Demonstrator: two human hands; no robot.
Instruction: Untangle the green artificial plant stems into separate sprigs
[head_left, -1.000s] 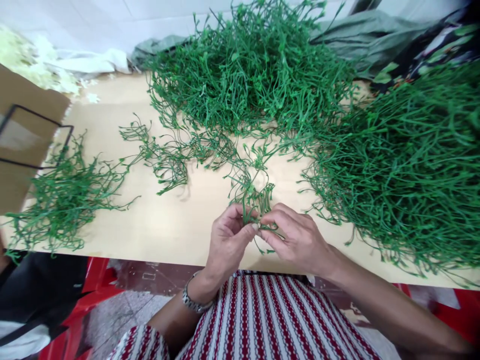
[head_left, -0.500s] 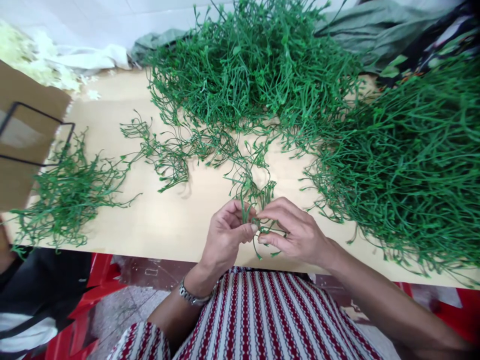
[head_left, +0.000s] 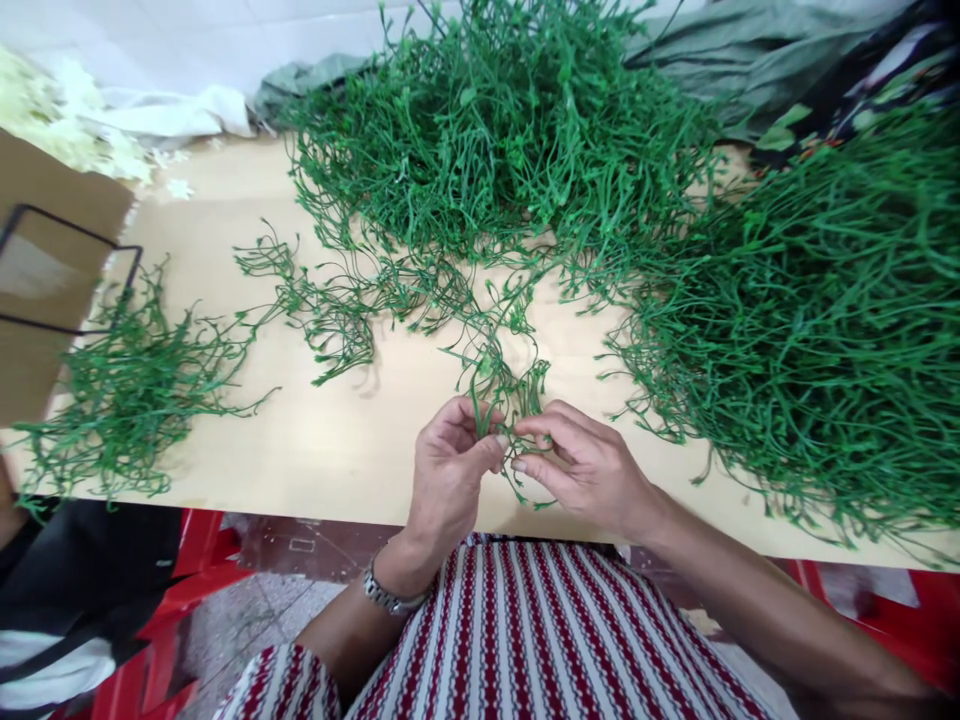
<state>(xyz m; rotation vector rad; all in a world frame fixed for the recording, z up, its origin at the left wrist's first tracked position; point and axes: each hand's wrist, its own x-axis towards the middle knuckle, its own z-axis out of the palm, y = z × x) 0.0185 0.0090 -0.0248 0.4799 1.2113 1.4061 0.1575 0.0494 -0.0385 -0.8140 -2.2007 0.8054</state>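
Fingers of the left hand: narrow, thumb against forefinger, pinching one green sprig whose stems rise between them and trail below. Fingers of the right hand: parted by a narrow gap around thin stems at the sprig's right side; cannot tell whether they touch any. Hands: two, side by side above the near edge of one desk. Heaps of like greenery: three. Far heap, large, along the back; right heap, large, its stems meeting the far one; left heap, smallest, well apart from both hands. Scattered strands: one loose band, reaching just beyond the fingers; individual stems too tangled to count. Black wire frame: one, against brown cardboard, at left. Wristwatch: one, left wrist.
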